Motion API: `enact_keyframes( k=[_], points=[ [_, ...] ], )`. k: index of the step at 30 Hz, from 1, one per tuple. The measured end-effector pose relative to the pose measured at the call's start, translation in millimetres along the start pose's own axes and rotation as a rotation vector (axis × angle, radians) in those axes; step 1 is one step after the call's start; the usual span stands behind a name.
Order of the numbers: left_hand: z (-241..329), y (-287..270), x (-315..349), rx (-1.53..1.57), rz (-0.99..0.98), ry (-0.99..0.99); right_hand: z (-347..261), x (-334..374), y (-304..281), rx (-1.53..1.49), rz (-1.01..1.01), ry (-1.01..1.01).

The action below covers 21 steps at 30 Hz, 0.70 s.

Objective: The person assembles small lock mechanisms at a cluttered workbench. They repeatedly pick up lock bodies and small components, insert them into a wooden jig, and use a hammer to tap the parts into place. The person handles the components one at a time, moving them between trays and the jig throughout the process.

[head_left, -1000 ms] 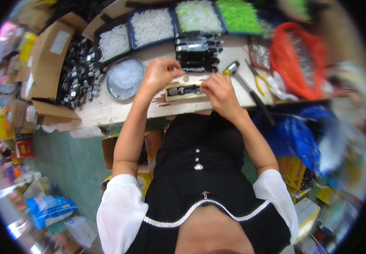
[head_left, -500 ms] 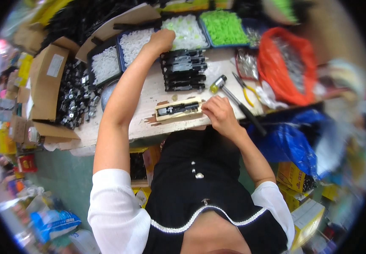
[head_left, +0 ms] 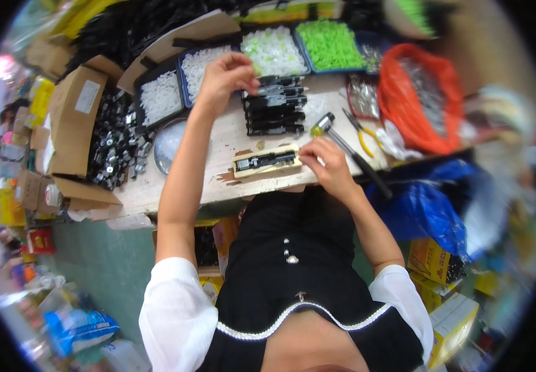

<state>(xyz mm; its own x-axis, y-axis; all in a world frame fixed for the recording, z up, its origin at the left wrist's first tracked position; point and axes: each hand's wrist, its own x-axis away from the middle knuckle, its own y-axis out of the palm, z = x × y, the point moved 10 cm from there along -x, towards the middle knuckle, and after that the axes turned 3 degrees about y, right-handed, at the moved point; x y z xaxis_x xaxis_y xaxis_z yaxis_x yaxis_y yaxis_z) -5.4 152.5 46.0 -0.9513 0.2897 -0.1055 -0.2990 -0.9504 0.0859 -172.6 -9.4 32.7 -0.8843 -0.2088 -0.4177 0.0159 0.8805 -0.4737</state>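
My left hand (head_left: 226, 80) hangs just left of a stack of black elongated parts (head_left: 274, 111), in front of a tray of white and pale green pieces (head_left: 272, 46). Its thumb and fingers come together in a pinch; what they hold, if anything, is too small to make out. Below the stack, a cream-coloured block-like holder (head_left: 268, 172) lies near the table's front edge with a black part (head_left: 267, 160) set in it. At the holder's right end is my right hand (head_left: 327, 164), its fingers closed; what is between them is hidden.
A hammer (head_left: 348, 146) and yellow-handled pliers (head_left: 364, 137) lie right of the holder. Beyond are trays of white pieces (head_left: 160, 98) and green pieces (head_left: 330, 46), and a red bag (head_left: 398, 80). Left stand a round dish (head_left: 165, 146) and a cardboard box (head_left: 77, 121).
My left hand has come back from the tray of white and pale green pieces, toward me and slightly left. My right hand stays at the holder's right end.
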Motion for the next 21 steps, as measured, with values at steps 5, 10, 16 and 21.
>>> enact_keyframes(
  k=[5,10,16,21],
  points=[
    [-35,36,90,0.26,-0.058,-0.114,5,-10,10,-0.383,-0.014,0.262],
    [-55,56,143,0.399,-0.106,-0.208,-3,-15,26,-0.454,-0.044,0.24],
    [-52,56,160,0.353,-0.159,-0.168,-8,-12,34,-0.391,-0.04,0.229],
    [-47,57,161,0.298,-0.157,-0.135,-8,-11,35,-0.416,-0.044,0.272]
  ],
)
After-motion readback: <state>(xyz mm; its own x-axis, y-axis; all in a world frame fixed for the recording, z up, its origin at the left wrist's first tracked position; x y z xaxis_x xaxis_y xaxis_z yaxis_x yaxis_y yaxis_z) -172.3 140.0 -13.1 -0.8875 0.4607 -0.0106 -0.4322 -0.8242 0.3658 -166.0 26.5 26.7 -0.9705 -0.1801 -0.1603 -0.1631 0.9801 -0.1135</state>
